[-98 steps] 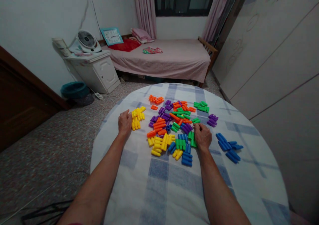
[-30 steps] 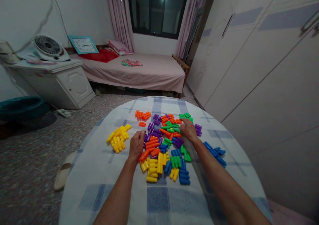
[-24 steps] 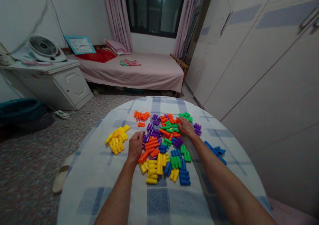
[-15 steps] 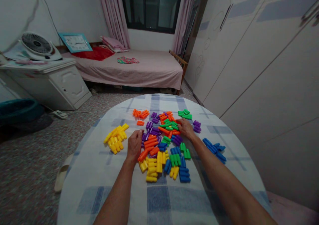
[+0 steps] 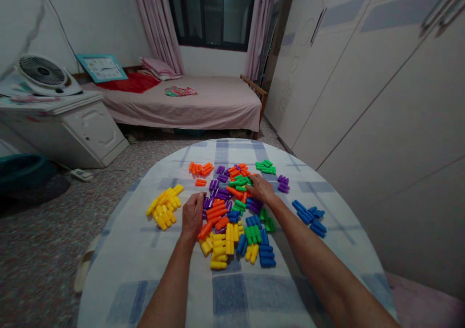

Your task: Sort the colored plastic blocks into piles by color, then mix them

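Note:
Plastic building blocks shaped like joined tubes lie in a mixed heap on the table. My left hand (image 5: pixel 193 214) rests at the heap's left edge, fingers curled in against purple blocks (image 5: pixel 220 193) and orange blocks (image 5: pixel 217 210); its fingertips are hidden. My right hand (image 5: pixel 260 188) reaches into the far right part of the heap. Its fingers are apart, over green blocks (image 5: pixel 239 180) and orange ones, with no block clearly held. Nearest me in the heap are yellow blocks (image 5: pixel 219 245), blue blocks (image 5: pixel 267 256) and a green block (image 5: pixel 253 234).
Around the heap lie single-colour groups: yellow (image 5: pixel 165 209), orange (image 5: pixel 201 168), green (image 5: pixel 266 167), purple (image 5: pixel 283 183) and blue (image 5: pixel 308 216). A checked cloth (image 5: pixel 232 294) covers the round table. Beyond stand a bed (image 5: pixel 218 107), a white cabinet (image 5: pixel 92 134) and a wardrobe (image 5: pixel 363 100).
My right hand has shifted a little left, further over the green and orange blocks. My left hand stays by the heap's left edge. The whole view has turned slightly.

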{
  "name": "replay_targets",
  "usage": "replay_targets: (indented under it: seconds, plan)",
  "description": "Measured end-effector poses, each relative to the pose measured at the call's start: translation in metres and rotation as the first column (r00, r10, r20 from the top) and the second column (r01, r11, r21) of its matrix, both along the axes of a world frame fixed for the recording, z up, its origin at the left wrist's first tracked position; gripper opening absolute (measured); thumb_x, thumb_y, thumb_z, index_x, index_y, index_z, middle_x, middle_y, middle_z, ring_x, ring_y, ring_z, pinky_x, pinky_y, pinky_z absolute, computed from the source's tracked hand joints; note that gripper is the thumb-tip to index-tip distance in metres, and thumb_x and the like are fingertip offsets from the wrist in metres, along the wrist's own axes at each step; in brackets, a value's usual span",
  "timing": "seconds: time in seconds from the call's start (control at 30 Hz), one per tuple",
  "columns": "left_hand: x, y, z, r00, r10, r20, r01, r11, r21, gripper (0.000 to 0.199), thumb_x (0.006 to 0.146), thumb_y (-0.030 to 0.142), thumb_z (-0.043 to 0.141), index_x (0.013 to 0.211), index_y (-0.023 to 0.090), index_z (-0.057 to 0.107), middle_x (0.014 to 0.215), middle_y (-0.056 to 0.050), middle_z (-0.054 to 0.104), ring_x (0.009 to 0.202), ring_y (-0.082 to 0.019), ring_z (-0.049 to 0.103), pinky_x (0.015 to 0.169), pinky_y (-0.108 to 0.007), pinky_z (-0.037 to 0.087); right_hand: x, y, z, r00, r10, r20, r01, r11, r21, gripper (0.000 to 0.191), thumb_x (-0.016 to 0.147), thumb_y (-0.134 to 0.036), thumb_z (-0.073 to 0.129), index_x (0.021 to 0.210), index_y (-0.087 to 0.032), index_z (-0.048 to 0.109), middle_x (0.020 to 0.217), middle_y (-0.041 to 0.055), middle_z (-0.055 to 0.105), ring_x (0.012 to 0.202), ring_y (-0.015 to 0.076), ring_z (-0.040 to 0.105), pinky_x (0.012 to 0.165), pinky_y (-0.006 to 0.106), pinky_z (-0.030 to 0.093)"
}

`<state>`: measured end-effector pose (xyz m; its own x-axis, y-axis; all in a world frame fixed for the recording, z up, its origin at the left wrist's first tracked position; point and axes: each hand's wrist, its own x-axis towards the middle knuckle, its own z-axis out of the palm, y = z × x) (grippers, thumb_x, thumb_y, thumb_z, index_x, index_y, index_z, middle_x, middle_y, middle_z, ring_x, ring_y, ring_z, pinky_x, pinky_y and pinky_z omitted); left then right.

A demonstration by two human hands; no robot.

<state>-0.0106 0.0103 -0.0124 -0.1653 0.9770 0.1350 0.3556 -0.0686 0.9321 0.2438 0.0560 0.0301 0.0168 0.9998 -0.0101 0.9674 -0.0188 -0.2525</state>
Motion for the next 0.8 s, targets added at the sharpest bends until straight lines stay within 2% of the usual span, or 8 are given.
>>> replay_targets:
  seconds: [0.13,0.27,0.4,0.5,0.6,0.7,0.8]
  plan:
    - [0.0,-0.001,0.002,1.0,0.007,0.015,-0.006,1.0,-0.012,0.045,0.089,0.049,0.041,0.102,0.015,0.069,0.095,-0.008,0.07,0.088,-0.019,0.062,0.078,-0.03,0.046,0.003,0.005,-0.003,1.0,0.0,0.03,-0.001,0.999,0.033,0.038,0.087,-0.032,0.051,0.123,-0.023,0.058,0.12,0.0097,0.062,0.104,0.0236,0.061,0.08,0.031,0.045]
    - [0.001,-0.001,0.004,1.0,0.004,0.007,-0.004,1.0,-0.02,0.045,0.09,0.049,0.04,0.103,0.016,0.068,0.096,-0.007,0.07,0.09,-0.019,0.062,0.079,-0.029,0.046,0.006,0.003,-0.008,0.998,-0.014,0.054,0.008,0.995,0.095,0.029,0.088,-0.022,0.045,0.112,-0.018,0.062,0.112,0.0124,0.065,0.101,0.0232,0.062,0.081,0.031,0.045]
    - [0.001,-0.002,0.005,1.0,0.007,-0.006,-0.007,1.0,-0.002,0.044,0.09,0.049,0.04,0.1,0.016,0.069,0.094,-0.006,0.071,0.088,-0.019,0.062,0.077,-0.029,0.046,0.02,0.005,-0.01,1.0,-0.011,-0.014,0.013,0.989,0.147,0.029,0.088,-0.021,0.046,0.111,-0.018,0.064,0.111,0.01,0.067,0.1,0.0207,0.062,0.084,0.029,0.044]
    - [0.001,-0.002,0.006,1.0,0.013,0.0,-0.013,1.0,0.004,0.044,0.09,0.049,0.041,0.098,0.016,0.069,0.091,-0.006,0.071,0.084,-0.019,0.062,0.074,-0.029,0.047,0.04,0.015,-0.008,0.989,-0.087,-0.117,0.112,0.968,0.226,0.032,0.087,-0.023,0.048,0.113,-0.019,0.066,0.111,0.0084,0.069,0.099,0.021,0.063,0.087,0.03,0.044]
    - [0.002,-0.003,0.006,1.0,0.014,0.01,-0.014,1.0,0.005,0.043,0.09,0.048,0.042,0.098,0.016,0.069,0.092,-0.006,0.07,0.085,-0.019,0.062,0.074,-0.029,0.046,0.058,0.031,-0.005,0.977,-0.182,-0.111,0.204,0.95,0.237,0.034,0.085,-0.022,0.048,0.112,-0.018,0.068,0.109,0.0093,0.07,0.098,0.0227,0.063,0.087,0.032,0.045]
    - [0.002,-0.003,0.006,1.0,0.012,0.028,-0.011,1.0,-0.004,0.043,0.089,0.049,0.042,0.097,0.016,0.069,0.091,-0.006,0.07,0.085,-0.019,0.062,0.074,-0.029,0.046,0.066,0.046,-0.002,0.979,-0.182,-0.088,0.197,0.954,0.224,0.033,0.085,-0.022,0.048,0.111,-0.017,0.069,0.107,0.0098,0.069,0.098,0.022,0.063,0.086,0.03,0.045]
    - [0.002,-0.003,0.007,1.0,0.0,0.031,0.0,1.0,-0.003,0.044,0.089,0.049,0.041,0.097,0.016,0.068,0.09,-0.006,0.069,0.084,-0.019,0.061,0.074,-0.029,0.046,0.068,0.054,0.0,0.984,-0.152,-0.095,0.171,0.955,0.243,0.036,0.086,-0.023,0.049,0.117,-0.016,0.065,0.115,0.0103,0.065,0.102,0.0205,0.061,0.089,0.028,0.044]
